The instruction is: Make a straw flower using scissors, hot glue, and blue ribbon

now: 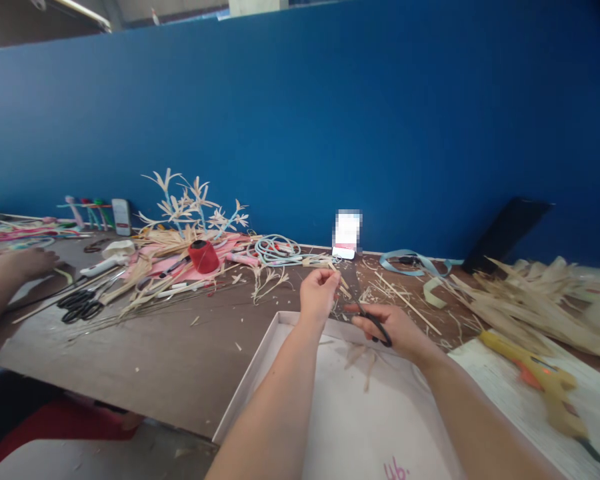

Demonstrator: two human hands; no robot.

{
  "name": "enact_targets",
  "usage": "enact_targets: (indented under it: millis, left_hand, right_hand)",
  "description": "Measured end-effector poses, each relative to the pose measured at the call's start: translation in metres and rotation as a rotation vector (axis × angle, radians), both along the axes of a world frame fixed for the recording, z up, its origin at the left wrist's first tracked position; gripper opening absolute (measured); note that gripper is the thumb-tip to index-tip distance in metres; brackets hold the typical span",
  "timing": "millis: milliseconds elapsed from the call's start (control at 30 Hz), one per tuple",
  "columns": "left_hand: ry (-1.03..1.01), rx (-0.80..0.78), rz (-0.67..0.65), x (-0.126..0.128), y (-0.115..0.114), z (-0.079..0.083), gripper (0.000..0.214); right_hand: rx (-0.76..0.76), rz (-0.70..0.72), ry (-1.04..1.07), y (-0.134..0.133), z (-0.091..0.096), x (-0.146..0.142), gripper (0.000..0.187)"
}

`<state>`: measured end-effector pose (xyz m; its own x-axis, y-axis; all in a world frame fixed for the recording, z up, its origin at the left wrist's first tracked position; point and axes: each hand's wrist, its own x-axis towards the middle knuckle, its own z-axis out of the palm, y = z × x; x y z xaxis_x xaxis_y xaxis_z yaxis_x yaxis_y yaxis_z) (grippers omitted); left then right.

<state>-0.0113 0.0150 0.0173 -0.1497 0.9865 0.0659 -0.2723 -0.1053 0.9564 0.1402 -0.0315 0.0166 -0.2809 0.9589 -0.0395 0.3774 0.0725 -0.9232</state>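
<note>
My left hand is closed in a pinch on a thin pale straw strip, held above the far edge of a shallow white box lid. My right hand grips black-handled scissors, their blades pointing up toward the strip close by the left fingers. A few cut straw pieces lie inside the lid beneath both hands.
Another person's hand rests at the far left by black scissors. A red thread spool, straw flowers, coiled cord, a husk pile and a yellow glue gun lie on the brown table.
</note>
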Motion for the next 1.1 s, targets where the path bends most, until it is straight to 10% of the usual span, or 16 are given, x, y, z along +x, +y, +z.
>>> enact_targets:
  millis: [1100]
  left_hand:
    - [0.028, 0.009, 0.037, 0.0016, -0.0013, 0.0012, 0.013]
  right_hand:
    - [-0.007, 0.006, 0.003, -0.001, 0.0008, -0.0023, 0.052]
